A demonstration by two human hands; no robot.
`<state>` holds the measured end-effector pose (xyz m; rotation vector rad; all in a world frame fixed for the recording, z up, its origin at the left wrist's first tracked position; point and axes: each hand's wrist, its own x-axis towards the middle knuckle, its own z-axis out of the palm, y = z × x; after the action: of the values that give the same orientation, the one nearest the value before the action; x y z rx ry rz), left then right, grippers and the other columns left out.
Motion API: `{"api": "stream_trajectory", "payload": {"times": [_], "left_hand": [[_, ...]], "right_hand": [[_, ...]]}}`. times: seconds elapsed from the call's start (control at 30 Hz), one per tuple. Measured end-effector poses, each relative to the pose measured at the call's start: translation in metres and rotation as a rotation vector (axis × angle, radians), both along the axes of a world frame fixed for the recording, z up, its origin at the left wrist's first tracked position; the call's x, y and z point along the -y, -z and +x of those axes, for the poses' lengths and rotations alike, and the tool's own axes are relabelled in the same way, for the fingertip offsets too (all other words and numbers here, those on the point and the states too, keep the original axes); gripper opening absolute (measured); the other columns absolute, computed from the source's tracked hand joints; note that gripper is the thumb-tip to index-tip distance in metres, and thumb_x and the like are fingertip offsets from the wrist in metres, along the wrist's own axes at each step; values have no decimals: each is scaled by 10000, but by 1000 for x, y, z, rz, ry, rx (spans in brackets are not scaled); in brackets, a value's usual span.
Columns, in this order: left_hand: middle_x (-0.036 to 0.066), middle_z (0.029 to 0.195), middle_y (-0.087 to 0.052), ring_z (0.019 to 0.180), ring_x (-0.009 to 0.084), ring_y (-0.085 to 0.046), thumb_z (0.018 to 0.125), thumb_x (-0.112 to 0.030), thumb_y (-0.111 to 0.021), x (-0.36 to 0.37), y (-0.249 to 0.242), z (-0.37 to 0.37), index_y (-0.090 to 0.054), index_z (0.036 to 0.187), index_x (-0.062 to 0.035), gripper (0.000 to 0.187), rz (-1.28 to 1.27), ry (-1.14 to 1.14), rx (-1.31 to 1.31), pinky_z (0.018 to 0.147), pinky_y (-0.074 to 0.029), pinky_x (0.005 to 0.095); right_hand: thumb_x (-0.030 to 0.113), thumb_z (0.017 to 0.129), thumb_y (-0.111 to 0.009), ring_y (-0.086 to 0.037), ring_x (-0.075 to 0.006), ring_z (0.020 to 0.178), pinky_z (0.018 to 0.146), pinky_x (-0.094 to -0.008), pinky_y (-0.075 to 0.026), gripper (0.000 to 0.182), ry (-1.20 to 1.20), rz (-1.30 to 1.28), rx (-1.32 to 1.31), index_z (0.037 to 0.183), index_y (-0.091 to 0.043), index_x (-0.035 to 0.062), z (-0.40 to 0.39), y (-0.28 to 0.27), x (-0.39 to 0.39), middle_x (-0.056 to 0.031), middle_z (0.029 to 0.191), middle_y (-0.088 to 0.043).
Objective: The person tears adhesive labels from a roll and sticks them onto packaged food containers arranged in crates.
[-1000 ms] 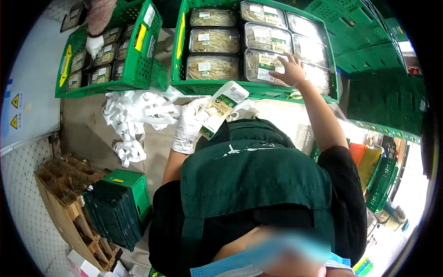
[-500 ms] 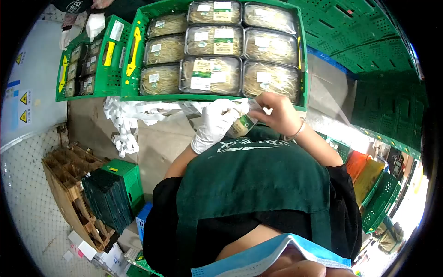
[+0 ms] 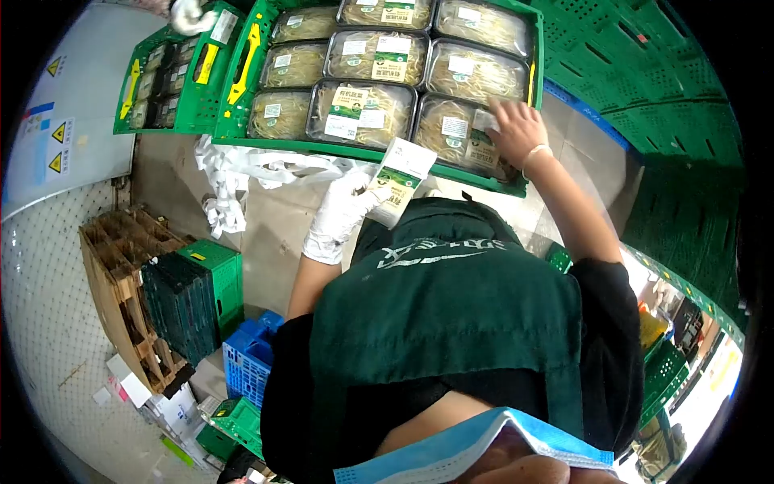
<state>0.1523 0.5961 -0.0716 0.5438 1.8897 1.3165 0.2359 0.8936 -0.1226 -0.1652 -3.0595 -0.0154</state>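
Observation:
My left hand point(image 3: 340, 216), in a white glove, is closed around a stack of printed labels point(image 3: 401, 179) with white, green and beige bands. Bare and with a band at the wrist, my right hand point(image 3: 520, 139) lies with fingers extended on the front right tray of sprouts point(image 3: 446, 133). Its fingertips touch a label point(image 3: 481, 145) on that tray's clear lid. Several more sealed trays fill the green crate point(image 3: 322, 143); the trays in the middle column point(image 3: 363, 113) bear similar green-and-beige labels. The hand partly covers the right tray's edge.
White paper strips point(image 3: 274, 169) hang along the crate's front. A second green crate point(image 3: 173, 125) with packed trays stands at left, a co-worker's gloved hand point(image 3: 192, 16) above it. Stacked green crates point(image 3: 677, 177) rise at right; wooden pallets point(image 3: 121, 282) stand lower left.
My right hand has moved from beside my left hand to the front right tray, where a label now shows under its fingers. The label stack has come up into clearer view. The co-worker's hand has shifted.

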Motion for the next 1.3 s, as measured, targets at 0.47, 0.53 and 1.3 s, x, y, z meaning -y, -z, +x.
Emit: {"api": "stream_trajectory", "payload": {"times": [0.47, 0.53, 1.3], "left_hand": [[51, 716, -569, 641, 126, -529, 743, -117, -583, -51, 11, 20, -567, 826, 9, 152, 98, 0, -155, 578, -436, 242], [66, 713, -562, 624, 142, -520, 740, -119, -576, -50, 0, 14, -567, 776, 7, 131, 44, 51, -182, 591, -441, 252], [102, 882, -605, 823, 149, -563, 752, -56, -550, -95, 5, 1, -592, 916, -4, 176, 385, -98, -365, 726, -453, 272]], "right_hand": [[24, 660, -630, -581, -181, 644, 599, -276, -457, 95, 3, -849, -293, 748, -594, 24, 0, -67, 38, -112, 724, -596], [85, 702, -597, -597, -214, 653, 567, -290, -471, 71, 145, -558, -348, 763, -602, 50, -33, -67, -24, -117, 716, -600], [82, 704, -619, -557, -328, 604, 533, -364, -435, 98, -165, -946, -67, 756, -555, 30, -11, -83, 44, -171, 667, -552]]}}
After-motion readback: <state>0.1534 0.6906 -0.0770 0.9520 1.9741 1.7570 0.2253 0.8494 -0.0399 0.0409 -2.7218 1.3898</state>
